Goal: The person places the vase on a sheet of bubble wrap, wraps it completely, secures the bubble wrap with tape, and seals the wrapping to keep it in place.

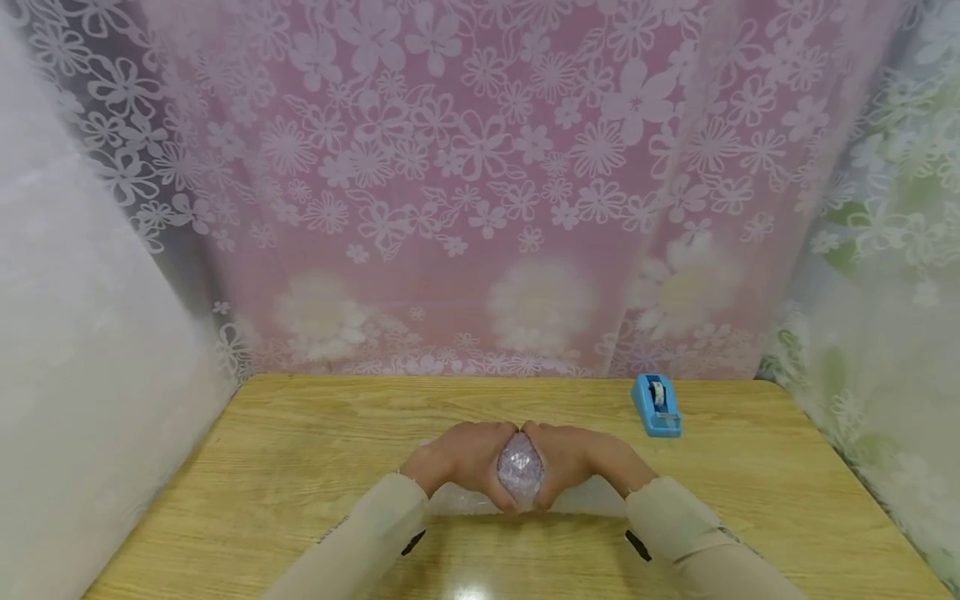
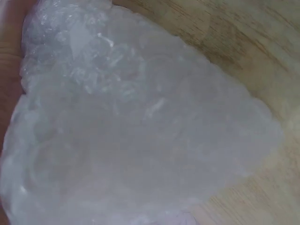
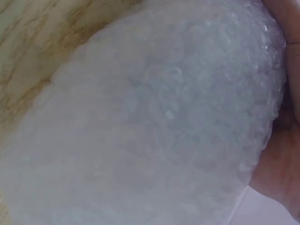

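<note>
A bundle of clear bubble wrap lies crosswise near the middle of the wooden table. Its middle is gathered between both hands, while its paler ends spread out to either side beneath the wrists. My left hand grips it from the left and my right hand from the right, fingers and thumbs curved around it. The two hands meet at their fingertips. In the left wrist view the wrap fans out over the table, and in the right wrist view its other side fills most of the picture. Whatever the wrap encloses is hidden.
A blue tape dispenser with a roll of tape stands at the back right of the wooden table. Behind the table hangs a pink flowered curtain, with pale curtains along both sides.
</note>
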A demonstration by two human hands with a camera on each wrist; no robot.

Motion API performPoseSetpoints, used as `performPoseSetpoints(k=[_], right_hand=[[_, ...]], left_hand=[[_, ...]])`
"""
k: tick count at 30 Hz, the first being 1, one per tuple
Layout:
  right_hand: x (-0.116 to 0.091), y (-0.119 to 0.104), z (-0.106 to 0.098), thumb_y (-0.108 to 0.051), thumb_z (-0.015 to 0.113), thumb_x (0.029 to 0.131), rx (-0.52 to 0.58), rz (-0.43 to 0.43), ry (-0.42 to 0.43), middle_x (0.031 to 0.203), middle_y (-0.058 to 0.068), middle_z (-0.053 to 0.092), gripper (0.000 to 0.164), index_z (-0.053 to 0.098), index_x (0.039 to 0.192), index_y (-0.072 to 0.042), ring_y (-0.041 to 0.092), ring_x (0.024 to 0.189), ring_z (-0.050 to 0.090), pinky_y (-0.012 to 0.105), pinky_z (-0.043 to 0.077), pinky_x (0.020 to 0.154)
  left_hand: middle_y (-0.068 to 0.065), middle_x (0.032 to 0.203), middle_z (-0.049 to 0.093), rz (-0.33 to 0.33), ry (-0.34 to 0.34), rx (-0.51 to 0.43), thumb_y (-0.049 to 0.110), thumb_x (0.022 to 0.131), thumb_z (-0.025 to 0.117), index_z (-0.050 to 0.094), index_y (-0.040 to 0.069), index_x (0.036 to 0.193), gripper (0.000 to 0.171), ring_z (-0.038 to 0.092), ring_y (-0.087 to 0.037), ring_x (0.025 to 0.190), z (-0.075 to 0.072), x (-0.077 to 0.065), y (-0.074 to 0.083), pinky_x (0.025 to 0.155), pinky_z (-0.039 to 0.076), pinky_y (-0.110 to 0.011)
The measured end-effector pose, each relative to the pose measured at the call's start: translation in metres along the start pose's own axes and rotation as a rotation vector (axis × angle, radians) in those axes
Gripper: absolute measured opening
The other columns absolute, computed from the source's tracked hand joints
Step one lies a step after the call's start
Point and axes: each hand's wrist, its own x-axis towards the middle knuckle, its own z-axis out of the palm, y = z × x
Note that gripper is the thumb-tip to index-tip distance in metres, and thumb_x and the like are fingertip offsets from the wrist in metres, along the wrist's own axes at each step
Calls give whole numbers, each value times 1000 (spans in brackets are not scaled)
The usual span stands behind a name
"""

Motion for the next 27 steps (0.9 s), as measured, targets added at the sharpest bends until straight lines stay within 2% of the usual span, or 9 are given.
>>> performPoseSetpoints(k=[6,9,13,18,24,27], right_hand=[[3,2,-3,-24,88,60,63,1,-48,99,-6,51,70,44,113,-11,10,88,52,29,46,79],[5,3,-4,-26,88,61,54,9,-62,99,-5,51,70,44,114,-11,10,88,52,29,46,80],[7,3,-6,-28,88,61,46,45,-79,101,-5,50,73,44,116,-11,10,90,51,31,45,82],[10,4,-10,-29,87,61,45,66,-105,103,-4,48,73,43,117,-12,12,93,49,32,44,84],[13,4,-15,-29,85,62,40,84,-153,104,-2,48,71,44,118,-13,14,94,48,34,43,86],[13,4,-17,-27,84,63,65,86,-179,103,-2,49,67,46,115,-14,14,92,49,33,44,82]], left_hand=[[12,95,56,-19,51,130,74,53,75,52,18,113,85,54,-3,80,2,-2,1,69,48,-23],[9,97,57,-34,70,186,75,54,75,52,17,114,86,55,-6,82,5,-3,2,70,48,-25],[4,107,58,-59,97,253,73,56,75,50,14,121,91,57,-11,93,9,-5,6,78,48,-31],[-1,110,58,-60,152,366,72,59,73,48,11,121,91,57,-16,96,12,-9,11,80,48,-34],[-1,111,57,-73,187,390,73,59,72,47,11,122,91,57,-17,97,14,-12,12,80,48,-34],[-1,108,58,-75,199,399,73,59,72,48,10,119,90,58,-17,95,15,-13,13,79,48,-34]])
